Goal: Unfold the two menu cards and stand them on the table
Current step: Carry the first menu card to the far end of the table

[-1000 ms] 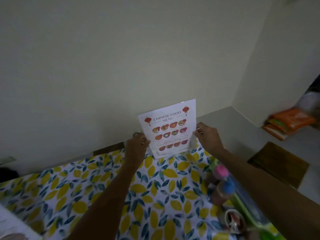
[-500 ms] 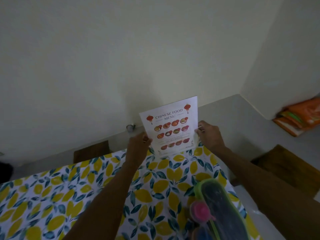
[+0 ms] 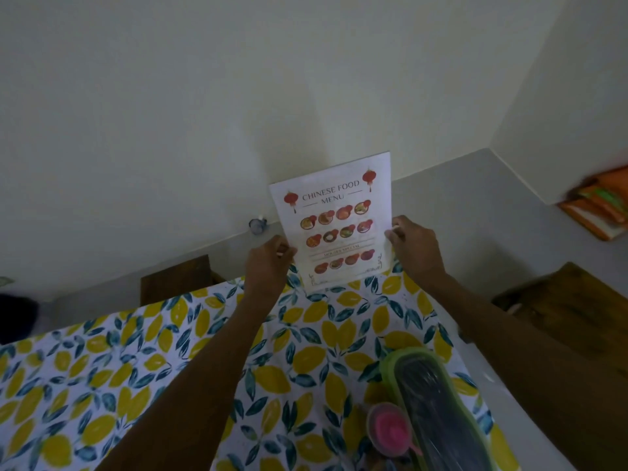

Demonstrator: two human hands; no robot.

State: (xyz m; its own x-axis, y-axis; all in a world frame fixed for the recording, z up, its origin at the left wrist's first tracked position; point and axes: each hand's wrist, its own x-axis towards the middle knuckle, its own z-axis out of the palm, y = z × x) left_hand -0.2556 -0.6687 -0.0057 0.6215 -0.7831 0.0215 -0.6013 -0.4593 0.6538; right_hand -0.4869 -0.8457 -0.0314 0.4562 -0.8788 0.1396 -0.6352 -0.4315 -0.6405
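Note:
A white menu card (image 3: 336, 219) headed "Chinese Food Menu", with red lanterns and pictures of dishes, stands upright at the far edge of the table (image 3: 102, 362), which has a lemon-print cloth. My left hand (image 3: 268, 263) pinches the card's lower left edge. My right hand (image 3: 413, 244) pinches its right edge. The card's bottom edge touches the cloth. Only one menu card shows in the frame.
A green-rimmed tray (image 3: 438, 413) and a pink-lidded pot (image 3: 390, 428) sit at the table's near right. Wooden seats stand beyond the far edge (image 3: 176, 277) and to the right (image 3: 571, 300). Orange packets (image 3: 598, 209) lie on a ledge at right.
The view has tilted down and drawn closer to the table; the tray and pink pot slid toward the bottom right. The card stays upright between both hands at the far edge.

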